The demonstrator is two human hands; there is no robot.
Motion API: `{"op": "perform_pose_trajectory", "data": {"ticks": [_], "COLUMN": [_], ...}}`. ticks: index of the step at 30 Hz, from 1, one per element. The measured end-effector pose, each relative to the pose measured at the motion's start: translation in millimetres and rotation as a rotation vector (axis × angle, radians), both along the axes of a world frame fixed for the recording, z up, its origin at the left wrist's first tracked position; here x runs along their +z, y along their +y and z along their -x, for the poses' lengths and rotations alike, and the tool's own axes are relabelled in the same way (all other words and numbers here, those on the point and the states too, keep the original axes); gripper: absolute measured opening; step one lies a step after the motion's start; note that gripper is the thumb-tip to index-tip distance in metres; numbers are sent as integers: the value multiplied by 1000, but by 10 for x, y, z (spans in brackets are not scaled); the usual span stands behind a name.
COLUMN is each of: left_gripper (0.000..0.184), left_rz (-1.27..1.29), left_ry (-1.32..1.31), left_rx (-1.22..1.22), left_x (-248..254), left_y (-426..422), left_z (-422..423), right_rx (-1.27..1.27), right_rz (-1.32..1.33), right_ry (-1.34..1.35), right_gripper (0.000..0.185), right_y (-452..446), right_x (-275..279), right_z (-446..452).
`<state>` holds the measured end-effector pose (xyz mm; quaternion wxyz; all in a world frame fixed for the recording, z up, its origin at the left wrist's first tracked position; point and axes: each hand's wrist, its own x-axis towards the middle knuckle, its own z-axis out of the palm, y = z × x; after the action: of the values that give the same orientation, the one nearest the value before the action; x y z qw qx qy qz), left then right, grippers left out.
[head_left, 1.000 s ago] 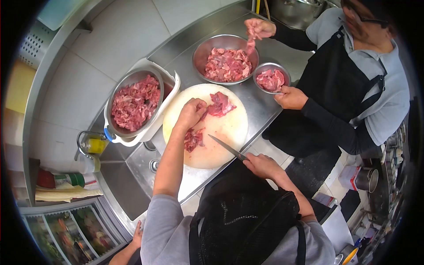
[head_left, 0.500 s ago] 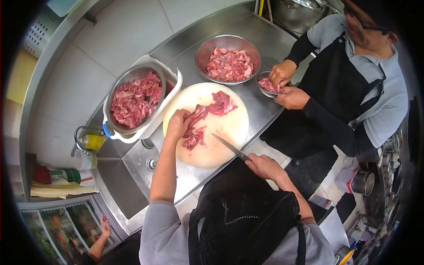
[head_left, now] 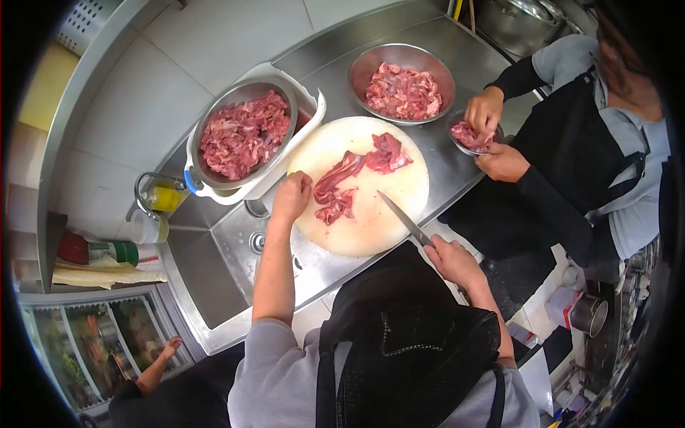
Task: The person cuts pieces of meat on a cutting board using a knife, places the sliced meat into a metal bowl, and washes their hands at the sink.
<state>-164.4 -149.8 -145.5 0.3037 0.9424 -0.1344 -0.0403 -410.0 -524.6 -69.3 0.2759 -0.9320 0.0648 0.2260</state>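
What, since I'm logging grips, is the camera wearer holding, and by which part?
The right hand holds the knife by its handle. The left hand is curled at the edge of the cutting board; whether it holds anything cannot be told.

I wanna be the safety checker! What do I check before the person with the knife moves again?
1. Knife held by its handle: ok. The right hand grips the knife there.
2. Other fingers away from the blade: ok. The left hand is at the far side of the meat.
3. Meat on the cutting board: ok. It lies there in loose pieces.
4. Meat held down: not ok. The left hand is beside it, not on top.
5. Helper's hands clear of the knife: ok. They're at the small bowl.
6. Board won't slip: cannot tell. Its underside is hidden.
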Motion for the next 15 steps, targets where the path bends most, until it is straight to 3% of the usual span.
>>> {"op": "perform_pose_trajectory", "data": {"ticks": [3,4,8,10,11,13,15], "left_gripper": [21,28,32,29,29,30,33], "left_rz": [70,52,-138,103,102,696,807], "left_ry": [-177,-341,-291,44,44,362,383], "left_rx": [54,-50,-93,-18,-17,50,71], "left_x": [160,79,-49,-58,-79,-154,-179], "left_y": [-257,-333,-555,-597,-606,-606,-606], "left_z": [54,49,-132,-226,-217,-220,-250], "right_rx": [18,25,61,53,54,16,11], "right_rz": [19,24,56,49,48,48,47], "right_ry": [-8,-12,-33,-54,-54,-77,-89], "right_gripper": [32,32,32,33,33,33,34], "right_y": [-7,3,59,72,78,82,52], "right_x": [-17,-20,53,69,62,47,-9], "right_z": [-87,-119,-244,-256,-258,-274,-305]}}
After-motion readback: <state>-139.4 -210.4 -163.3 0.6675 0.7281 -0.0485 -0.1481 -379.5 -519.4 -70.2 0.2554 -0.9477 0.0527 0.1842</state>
